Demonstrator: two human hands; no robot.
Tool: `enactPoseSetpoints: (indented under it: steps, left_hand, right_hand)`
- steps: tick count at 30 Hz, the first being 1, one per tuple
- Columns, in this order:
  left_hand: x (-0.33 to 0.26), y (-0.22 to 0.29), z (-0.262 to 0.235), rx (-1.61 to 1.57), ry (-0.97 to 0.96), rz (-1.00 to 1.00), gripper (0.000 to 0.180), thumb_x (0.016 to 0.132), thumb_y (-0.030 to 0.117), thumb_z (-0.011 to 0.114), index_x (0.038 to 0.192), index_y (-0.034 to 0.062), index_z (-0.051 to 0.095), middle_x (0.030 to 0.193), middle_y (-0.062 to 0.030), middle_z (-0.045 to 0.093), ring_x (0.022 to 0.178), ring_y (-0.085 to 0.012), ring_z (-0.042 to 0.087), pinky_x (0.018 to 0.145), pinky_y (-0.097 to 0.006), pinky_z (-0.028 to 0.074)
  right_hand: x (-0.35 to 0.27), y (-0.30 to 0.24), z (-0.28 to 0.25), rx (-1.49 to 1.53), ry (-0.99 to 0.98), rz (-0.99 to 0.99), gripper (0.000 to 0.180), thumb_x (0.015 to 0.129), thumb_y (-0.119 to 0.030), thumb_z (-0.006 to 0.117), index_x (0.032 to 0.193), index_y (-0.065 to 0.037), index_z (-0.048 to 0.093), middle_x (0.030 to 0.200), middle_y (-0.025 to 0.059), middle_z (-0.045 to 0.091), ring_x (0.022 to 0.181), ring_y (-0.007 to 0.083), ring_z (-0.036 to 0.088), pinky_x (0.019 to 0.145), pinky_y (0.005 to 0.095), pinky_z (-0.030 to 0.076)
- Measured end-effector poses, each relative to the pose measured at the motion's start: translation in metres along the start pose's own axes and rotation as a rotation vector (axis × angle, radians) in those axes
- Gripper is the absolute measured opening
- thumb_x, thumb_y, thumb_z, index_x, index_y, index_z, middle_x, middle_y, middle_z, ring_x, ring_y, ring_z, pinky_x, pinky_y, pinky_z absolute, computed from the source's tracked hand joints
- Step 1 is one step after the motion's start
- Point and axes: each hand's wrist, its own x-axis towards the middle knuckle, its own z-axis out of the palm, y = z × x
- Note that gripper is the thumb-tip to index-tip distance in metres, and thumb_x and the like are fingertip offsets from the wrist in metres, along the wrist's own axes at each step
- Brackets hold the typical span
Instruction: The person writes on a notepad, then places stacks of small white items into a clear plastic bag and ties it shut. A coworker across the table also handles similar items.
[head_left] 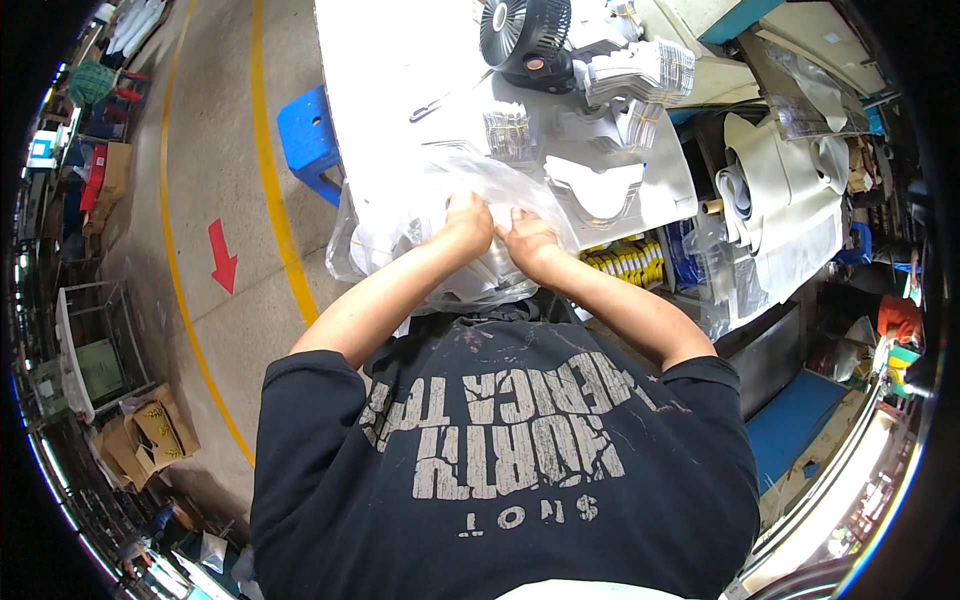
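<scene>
Plastic bag [350, 245]: clear and crumpled, lying at the near edge of the white tabletop [372, 80], its film spread out to both sides and bunched toward the middle.
Bag contents: white pieces [372, 238] show hazily through the film on the left; how many cannot be told.
Left hand [467, 222]: on the upper middle of the bag, fingers curled closed on the film, knuckles up.
Right hand [530, 242]: just beside the left one, thumb toward it and fingers bent over the bag; whether it grips the film cannot be told.
Banded stacks: one bundle [508, 132] stands just beyond the bag; a larger bundle [645, 75] lies farther right, with a smaller one [636, 125] below it.
White curved piece [598, 188]: on the tabletop to the right of the bag, apart from the right hand.
Black fan [525, 42]: at the far side, beside the larger bundle.
Blue stool [310, 140]: against the tabletop's left side.
Yellow items [632, 264]: in a row below the tabletop, on the right.
White sheeting [790, 185]: partly rolled, farther right.
Floor [215, 165]: grey, with yellow lines [272, 185] and a red arrow [222, 258].
</scene>
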Motion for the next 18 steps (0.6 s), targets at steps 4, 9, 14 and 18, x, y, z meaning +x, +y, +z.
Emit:
enactPoseSetpoints:
  steps: [4,9,14,18]
  left_hand:
    - [-0.01,0.0,-0.007,0.025,0.028,-0.06,0.033,0.089,0.027,0.062,0.112,0.0077,0.075,0.115,-0.0108,0.073,0.109,-0.0253,0.068,0.082,-0.045,0.054]
    - [-0.013,-0.025,-0.021,-0.021,-0.01,-0.14,0.032,0.088,0.028,0.063,0.112,0.0118,0.076,0.112,-0.0081,0.074,0.106,-0.0238,0.07,0.076,-0.044,0.055]
    - [0.0,-0.002,0.008,0.136,0.032,-0.095,0.028,0.091,0.029,0.06,0.104,0.0121,0.078,0.103,-0.0061,0.076,0.098,-0.0223,0.072,0.081,-0.039,0.054]
    - [-0.013,-0.01,-0.004,0.063,0.011,0.087,0.027,0.09,0.029,0.06,0.103,0.011,0.077,0.101,-0.0053,0.076,0.097,-0.0247,0.071,0.084,-0.04,0.053]
  right_hand:
    - [0.006,0.002,0.006,0.037,-0.06,0.098,0.068,0.095,-0.008,0.055,0.157,-0.03,0.037,0.152,0.0172,0.042,0.13,0.0296,0.053,0.099,0.0438,0.053]
    - [-0.007,-0.013,-0.044,-0.039,-0.246,0.116,0.073,0.092,-0.008,0.062,0.157,-0.03,0.037,0.149,0.0178,0.044,0.133,0.0289,0.051,0.1,0.0465,0.053]
    - [0.012,-0.023,-0.049,-0.149,-0.305,0.116,0.06,0.085,-0.01,0.069,0.143,-0.005,0.054,0.149,0.0192,0.043,0.133,0.0302,0.051,0.101,0.0468,0.05]
    - [0.0,-0.015,-0.044,0.043,-0.167,-0.138,0.057,0.082,-0.009,0.07,0.136,0.001,0.055,0.153,0.0175,0.038,0.135,0.0283,0.049,0.106,0.0448,0.045]
